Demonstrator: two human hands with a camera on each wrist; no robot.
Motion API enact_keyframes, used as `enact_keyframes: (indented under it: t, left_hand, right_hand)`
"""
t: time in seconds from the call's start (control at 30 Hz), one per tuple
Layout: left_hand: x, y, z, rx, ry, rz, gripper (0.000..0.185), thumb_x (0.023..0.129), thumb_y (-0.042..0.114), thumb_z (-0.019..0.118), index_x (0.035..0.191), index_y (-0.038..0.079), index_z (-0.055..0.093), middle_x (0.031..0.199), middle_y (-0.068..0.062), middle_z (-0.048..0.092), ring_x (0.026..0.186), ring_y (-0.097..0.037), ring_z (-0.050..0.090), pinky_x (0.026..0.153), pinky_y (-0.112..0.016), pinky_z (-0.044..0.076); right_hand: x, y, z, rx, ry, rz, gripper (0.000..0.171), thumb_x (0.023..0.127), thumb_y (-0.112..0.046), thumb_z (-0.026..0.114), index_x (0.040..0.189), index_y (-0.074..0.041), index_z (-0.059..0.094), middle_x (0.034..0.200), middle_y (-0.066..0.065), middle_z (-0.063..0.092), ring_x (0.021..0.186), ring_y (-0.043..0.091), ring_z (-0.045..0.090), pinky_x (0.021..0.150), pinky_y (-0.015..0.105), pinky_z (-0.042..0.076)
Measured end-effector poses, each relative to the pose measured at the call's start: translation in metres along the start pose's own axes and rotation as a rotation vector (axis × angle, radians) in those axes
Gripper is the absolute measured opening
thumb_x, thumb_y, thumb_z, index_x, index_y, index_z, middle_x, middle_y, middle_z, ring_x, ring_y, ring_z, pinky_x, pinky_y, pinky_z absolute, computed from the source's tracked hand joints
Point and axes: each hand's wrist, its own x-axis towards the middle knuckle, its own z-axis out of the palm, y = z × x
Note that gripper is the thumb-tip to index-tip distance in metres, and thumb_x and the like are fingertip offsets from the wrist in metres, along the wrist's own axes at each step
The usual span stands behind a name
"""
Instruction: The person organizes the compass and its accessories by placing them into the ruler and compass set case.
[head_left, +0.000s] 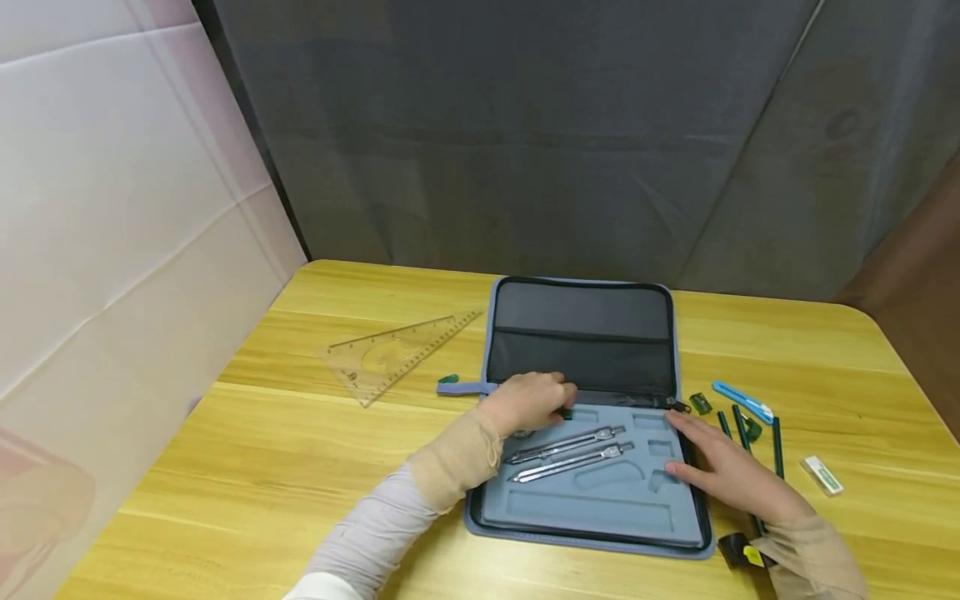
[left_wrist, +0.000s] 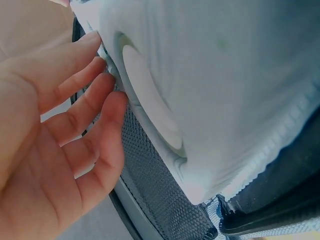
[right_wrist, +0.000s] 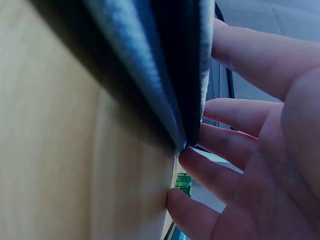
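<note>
Head view shows an open zip case (head_left: 525,500) lying flat on the yellow wooden worktop (head_left: 300,467), its grey foam tray toward the person and the dark mesh lid (head_left: 581,333) folded away toward the top of the frame. The left hand (head_left: 525,402) sits at the tray's upper left corner with fingers curled over a small dark green piece (head_left: 567,412), seemingly pinching it above a foam recess; the left wrist view shows fingers only loosely bent beside the foam, so the grip is not certain. The right hand (head_left: 720,471) lies flat and relaxed on the tray's right edge, holding nothing, steadying the case. Two metal compasses (head_left: 570,452) rest in their slots just below the left hand, near but apart from it. The likely slip: the small piece could miss its cut-out and roll across the foam or off toward the worktop, since it is largely hidden under the fingers. The left sleeve could also brush the compasses out of their slots. At the right of the frame, green pencils (head_left: 738,425), a blue pen (head_left: 742,402) and a white eraser (head_left: 821,475) lie close to the right wrist and could be swept aside. A clear set square (head_left: 397,354) lies at centre left.
</note>
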Motion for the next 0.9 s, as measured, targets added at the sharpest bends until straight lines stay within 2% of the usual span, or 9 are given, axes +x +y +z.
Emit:
enact_keyframes:
  t: [0.23,0.43,0.57,0.7,0.9]
  left_hand:
    - [-0.004,-0.002,-0.001,0.016,0.002,-0.002,0.015,0.085,0.027,0.064,0.097,0.019,0.062,0.093,0.002,0.057,0.081,-0.011,0.057,0.065,-0.023,0.047]
    - [-0.017,-0.011,-0.007,-0.011,0.058,0.01,0.009,0.087,0.025,0.061,0.092,0.018,0.061,0.089,0.003,0.056,0.075,-0.01,0.054,0.062,-0.024,0.045]
    - [-0.03,-0.025,-0.009,-0.034,0.1,0.014,0.007,0.087,0.02,0.061,0.091,0.015,0.061,0.087,0.001,0.056,0.075,-0.011,0.055,0.064,-0.025,0.045]
    - [-0.047,-0.043,-0.007,-0.066,0.13,-0.02,0.008,0.084,0.014,0.062,0.091,0.01,0.062,0.086,-0.002,0.056,0.076,-0.015,0.056,0.067,-0.027,0.047]
    - [-0.073,-0.072,0.001,-0.141,0.163,-0.121,0.016,0.082,0.011,0.065,0.095,0.005,0.059,0.088,-0.006,0.056,0.077,-0.02,0.057,0.07,-0.033,0.048]
  right_hand:
    - [0.002,-0.003,-0.001,-0.004,0.0,-0.002,0.073,0.084,-0.041,0.06,0.136,0.004,0.036,0.137,0.029,0.033,0.122,0.048,0.032,0.091,0.061,0.032]
    - [0.001,-0.003,-0.002,-0.03,-0.004,-0.004,0.075,0.081,-0.042,0.064,0.133,0.005,0.038,0.135,0.03,0.036,0.12,0.049,0.034,0.089,0.06,0.034]
    - [-0.001,-0.004,-0.001,-0.031,-0.006,0.004,0.075,0.081,-0.041,0.065,0.133,0.006,0.038,0.134,0.03,0.036,0.12,0.049,0.034,0.089,0.06,0.034]
    - [-0.001,-0.004,0.0,-0.033,-0.007,0.0,0.075,0.08,-0.041,0.065,0.133,0.006,0.038,0.134,0.03,0.036,0.119,0.049,0.034,0.089,0.06,0.034]
    - [0.001,-0.005,-0.001,-0.035,-0.014,-0.017,0.075,0.08,-0.039,0.066,0.132,0.006,0.038,0.133,0.031,0.036,0.119,0.05,0.034,0.088,0.061,0.034]
